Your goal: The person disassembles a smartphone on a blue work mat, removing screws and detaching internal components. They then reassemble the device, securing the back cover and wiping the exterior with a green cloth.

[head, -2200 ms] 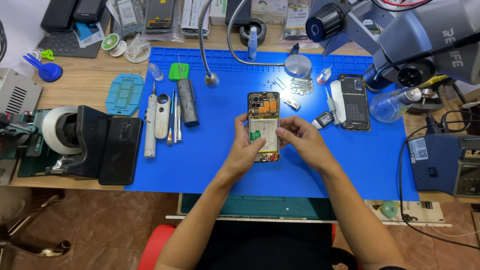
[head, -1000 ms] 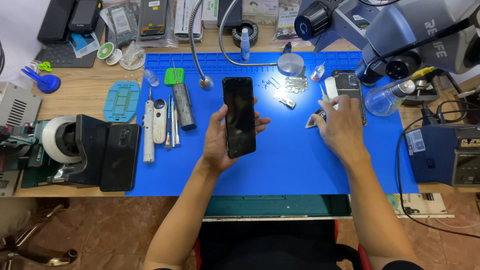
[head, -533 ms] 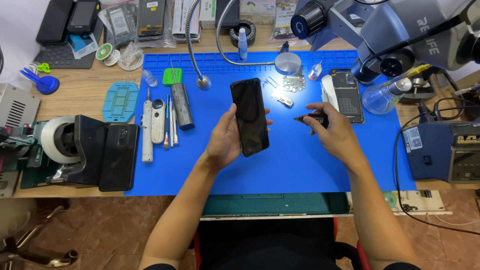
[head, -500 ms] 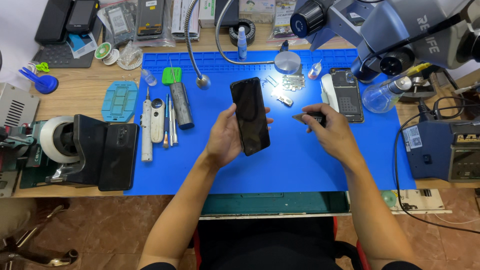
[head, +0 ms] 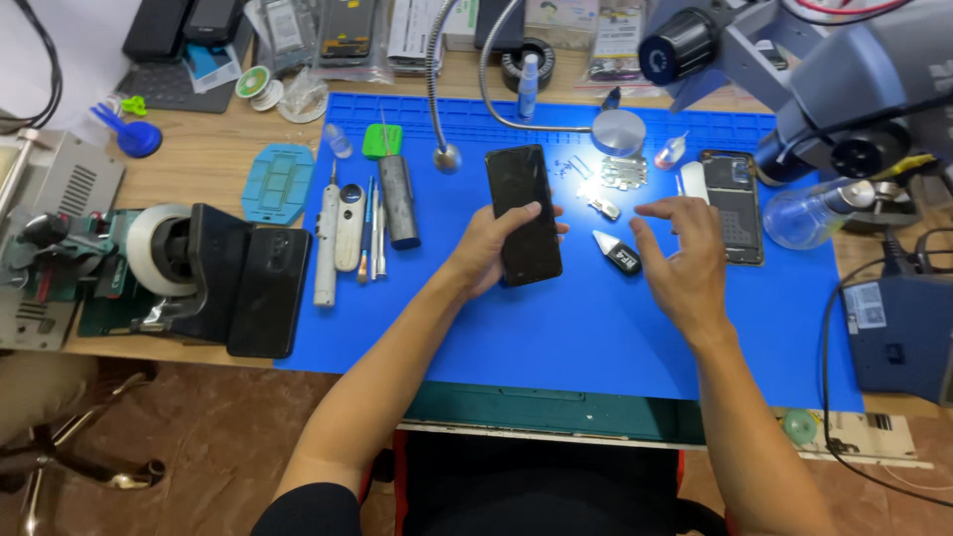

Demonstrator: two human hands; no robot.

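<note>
Phone face-up in left hand mid-mat, apparently closed up; right hand spread empty above pry tool; loose parts remaining near bench's far edge.

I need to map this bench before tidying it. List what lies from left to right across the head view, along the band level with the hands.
Tape roll → black phone stand → white pen-shaped tool → grey cylinder → left hand holding the dark phone → small black-and-white tool → right hand → opened phone → clear bottle.
</note>
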